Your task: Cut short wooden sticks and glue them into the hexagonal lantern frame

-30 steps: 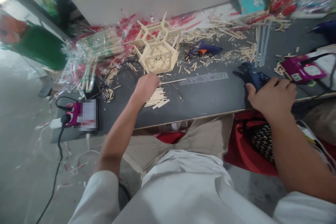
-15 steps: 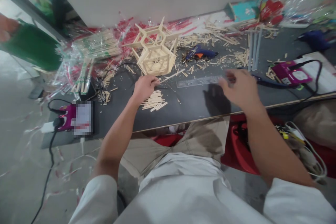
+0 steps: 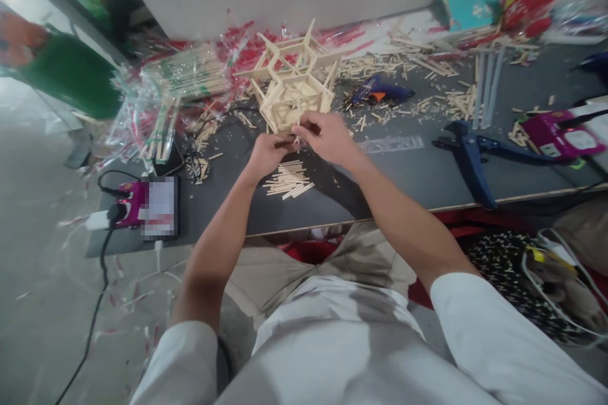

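Note:
A thin wooden stick [image 3: 299,112] stands nearly upright at the fingertips of my two hands. My right hand [image 3: 329,138] is closed, pinching it with thumb and forefinger. Just left of there, my left hand [image 3: 270,155] is also closed, its fingertips meeting the stick's lower end, partly hidden by the right fingers. Behind them sits a lantern-like frame of glued wooden sticks [image 3: 295,90]. A pile of short cut sticks [image 3: 289,180] lies in front of my hands. Right of my right wrist is a clear ruler [image 3: 392,143].
Blue-handled cutters [image 3: 470,161] lie open at the table's right. Behind are a blue glue gun [image 3: 384,92], glue sticks [image 3: 489,88] and scattered offcuts. Bagged sticks [image 3: 190,79] fill the back left. Purple power strips [image 3: 563,133] and a phone [image 3: 160,207] with cables flank the workspace.
My right hand has moved left from beside the ruler to meet my left hand, uncovering the cutters. The stick, earlier slanting flat from my left hand, now points up between both hands.

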